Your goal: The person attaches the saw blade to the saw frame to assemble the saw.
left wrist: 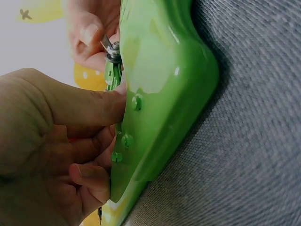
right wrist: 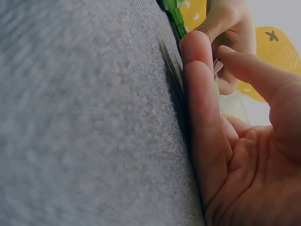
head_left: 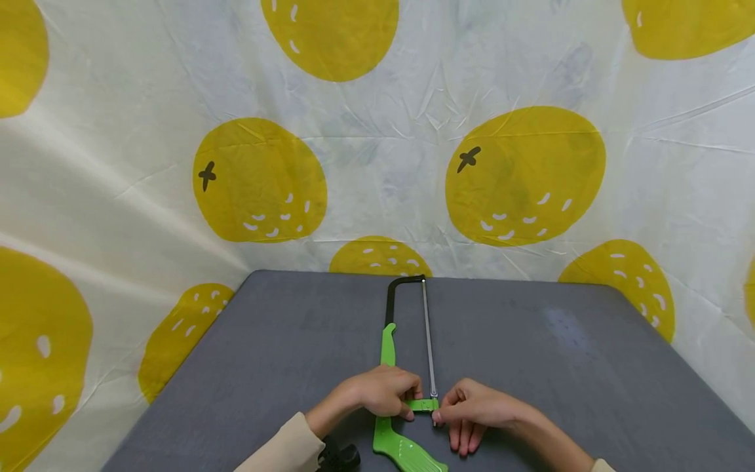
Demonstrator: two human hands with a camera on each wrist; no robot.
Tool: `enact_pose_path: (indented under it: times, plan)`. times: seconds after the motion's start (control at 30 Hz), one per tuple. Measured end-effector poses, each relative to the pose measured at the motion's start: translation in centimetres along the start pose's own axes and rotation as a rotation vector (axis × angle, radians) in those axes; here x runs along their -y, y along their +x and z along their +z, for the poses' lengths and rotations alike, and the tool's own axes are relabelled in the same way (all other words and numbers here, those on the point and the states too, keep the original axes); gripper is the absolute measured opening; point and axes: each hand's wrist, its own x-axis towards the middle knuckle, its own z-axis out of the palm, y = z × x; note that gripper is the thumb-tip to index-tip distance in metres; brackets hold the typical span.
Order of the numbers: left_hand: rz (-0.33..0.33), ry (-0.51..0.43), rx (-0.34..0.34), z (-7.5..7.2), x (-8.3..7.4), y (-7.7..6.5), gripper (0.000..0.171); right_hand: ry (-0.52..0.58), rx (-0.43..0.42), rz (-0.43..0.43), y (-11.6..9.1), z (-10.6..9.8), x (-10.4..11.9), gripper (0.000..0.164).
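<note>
A hacksaw (head_left: 404, 450) with a bright green handle and a black bowed frame (head_left: 390, 301) lies on the grey table, its far end pointing away from me. Its thin blade (head_left: 428, 341) runs along the right side. My left hand (head_left: 386, 391) grips the green crosspiece (head_left: 422, 405) near the handle, thumb against the green body in the left wrist view. Right of it, my right hand (head_left: 483, 408) pinches the small metal wing nut (left wrist: 106, 43) at the blade's near end with thumb and forefinger. Its other fingers lie along the table; the fingertips partly hide the nut.
The grey table (head_left: 283, 354) extends around the saw on both sides. A black object (head_left: 341, 457), partly cut off, lies by the left sleeve at the front edge. Behind the table hangs a white cloth (head_left: 383, 190) printed with yellow fruit.
</note>
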Motion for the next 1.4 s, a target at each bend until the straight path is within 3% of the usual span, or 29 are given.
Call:
enact_pose_path:
  times: [0.33,0.93,1.4]
  plan:
    - [0.002,0.007,-0.005,0.0,-0.18,0.02,0.017,0.024,0.041,-0.01,-0.3,-0.34,-0.08,0.033]
    - [-0.001,0.005,-0.01,0.04,-0.06,-0.06,0.018,0.055,0.062,-0.014,-0.22,-0.49,-0.18,0.016]
    - [0.01,-0.012,-0.005,0.09,-0.04,-0.03,0.015,0.062,0.041,-0.004,-0.29,-0.14,-0.09,0.01]
